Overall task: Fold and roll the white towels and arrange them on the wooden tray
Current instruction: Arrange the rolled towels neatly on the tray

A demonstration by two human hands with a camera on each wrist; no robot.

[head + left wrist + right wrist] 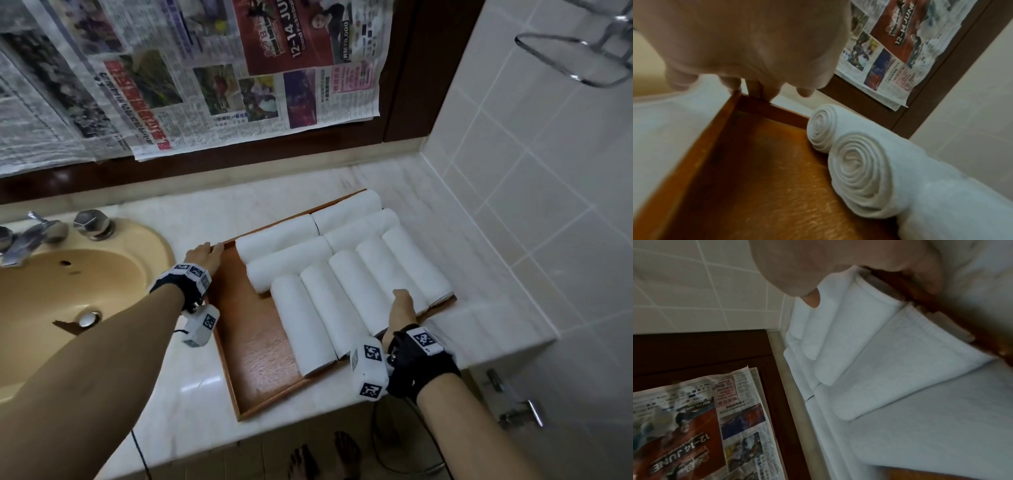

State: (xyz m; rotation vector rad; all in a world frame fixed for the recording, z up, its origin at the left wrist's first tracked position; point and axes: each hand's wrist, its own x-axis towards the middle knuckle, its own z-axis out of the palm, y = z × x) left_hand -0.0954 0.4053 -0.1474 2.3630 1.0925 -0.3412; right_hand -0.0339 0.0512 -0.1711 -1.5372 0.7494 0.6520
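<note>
A wooden tray [253, 342] lies on the marble counter and carries several rolled white towels [308, 318], set in two rows across its right part. The tray's left strip is bare wood [756, 162]. My left hand [205, 255] grips the tray's far left corner, its fingertips [756, 91] curled down on the rim. The spiral ends of two rolls [865, 175] face that hand. My right hand [402, 308] holds the tray's right edge, thumb lying on a towel [869, 345], fingers curled round the brown rim [920, 293].
A beige sink [68, 291] with chrome taps [37, 236] sits to the left of the tray. Newspaper sheets [205, 85] hang on the dark panel behind the counter. A tiled wall [513, 171] closes the right side, with a chrome rack [575, 58] above.
</note>
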